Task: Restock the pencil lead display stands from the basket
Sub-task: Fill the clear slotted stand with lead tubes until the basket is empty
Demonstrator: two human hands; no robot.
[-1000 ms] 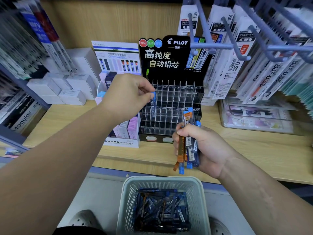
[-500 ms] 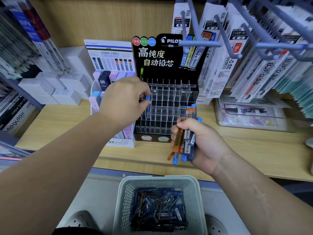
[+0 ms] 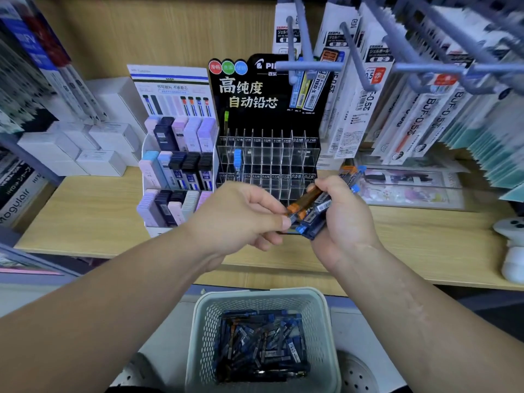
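A black Pilot display stand [image 3: 268,163] with clear slot rows sits on the wooden shelf. One blue-capped lead tube [image 3: 237,164] stands in a left slot of it. My right hand [image 3: 344,219] grips a bundle of lead tubes [image 3: 320,205], blue-capped and orange-capped, in front of the stand. My left hand [image 3: 241,219] pinches the near end of a tube in that bundle between thumb and fingers. A pale mesh basket [image 3: 265,300] below the shelf edge holds several more tubes.
A white tiered stand [image 3: 175,174] of pastel and dark lead cases stands left of the Pilot stand. White boxes [image 3: 93,154] lie further left. Grey peg hooks [image 3: 351,52] with hanging refill packs jut out overhead at right. A white object [image 3: 511,245] rests at the shelf's right edge.
My left hand released the blue-capped tube in the stand's left slot and came back down to the bundle. My right hand tilted the bundle toward it.
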